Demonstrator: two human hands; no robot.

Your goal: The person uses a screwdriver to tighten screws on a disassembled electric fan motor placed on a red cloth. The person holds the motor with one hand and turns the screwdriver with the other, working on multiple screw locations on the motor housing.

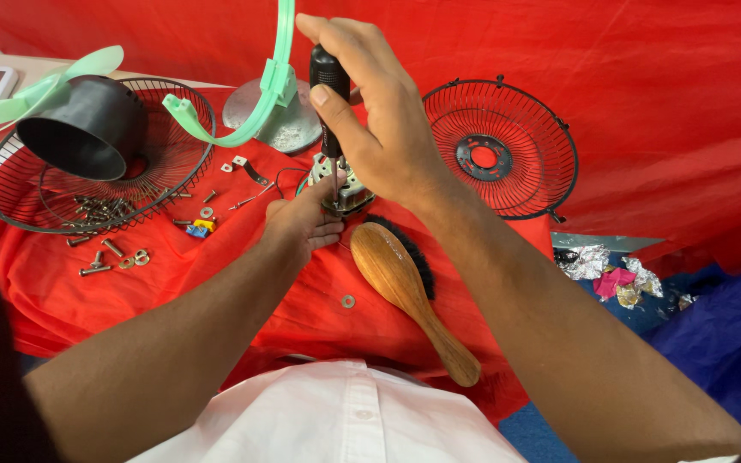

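Observation:
My right hand (383,120) grips the black handle of a screwdriver (328,81), held upright with its tip down on a small metal fan motor (346,190). Below it, my left hand (302,223) steadies the motor from the near-left side on the red cloth (242,283). A wooden brush with black bristles (405,287) lies just right of my left hand. A pale green fan frame (255,103) rises behind the motor.
A wire fan guard (165,159) at left holds a black cone housing (87,124) and several screws. Loose screws and washers (113,257) lie in front of it. Another wire guard (499,154) stands at right. Crumpled foil (611,274) lies far right.

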